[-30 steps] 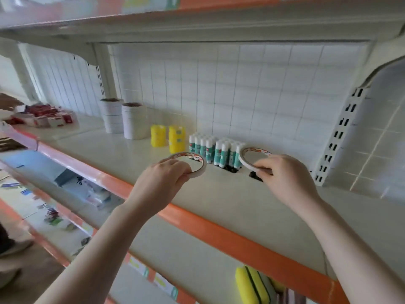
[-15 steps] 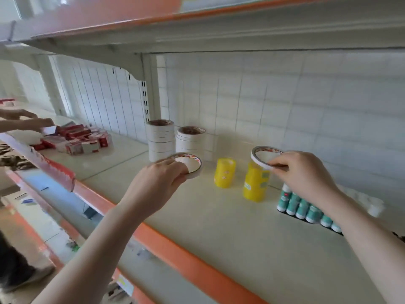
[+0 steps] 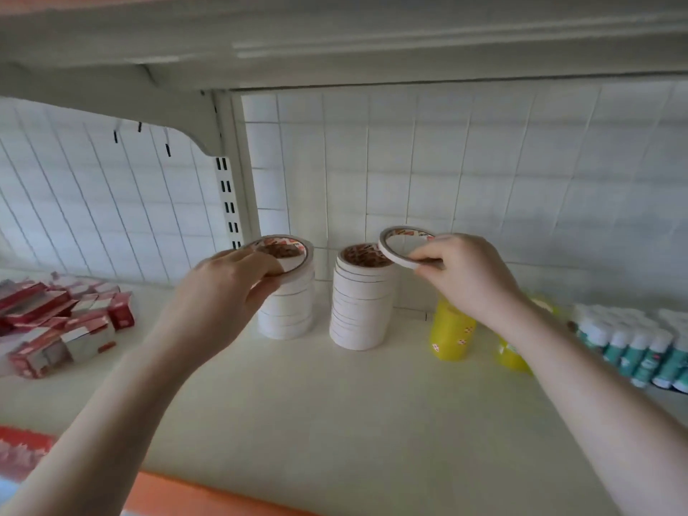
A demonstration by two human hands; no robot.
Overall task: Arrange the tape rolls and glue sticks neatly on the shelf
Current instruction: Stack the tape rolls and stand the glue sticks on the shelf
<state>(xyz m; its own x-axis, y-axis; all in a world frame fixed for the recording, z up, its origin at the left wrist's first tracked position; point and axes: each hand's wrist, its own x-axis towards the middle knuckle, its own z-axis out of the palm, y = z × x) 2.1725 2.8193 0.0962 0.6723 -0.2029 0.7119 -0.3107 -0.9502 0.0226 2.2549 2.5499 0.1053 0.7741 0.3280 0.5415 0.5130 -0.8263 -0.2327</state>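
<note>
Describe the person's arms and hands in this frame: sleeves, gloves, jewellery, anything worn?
Both forearms are bare up to the frame edge: no sleeves visible. The left hand and right hand wear no gloves. No watch, bracelet or ring shows on the wrists or on the fingers that can be seen. No markings or bandages visible. Nails are too blurred to judge.

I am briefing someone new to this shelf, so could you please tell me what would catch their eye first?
Two bare hands, each holding a thin white tape ring: the left hand sets its ring on the left white tape stack, the right hand holds its ring tilted above the right white tape stack. Yellow tape rolls stand further right; red-and-white boxes lie heaped far left.
</note>
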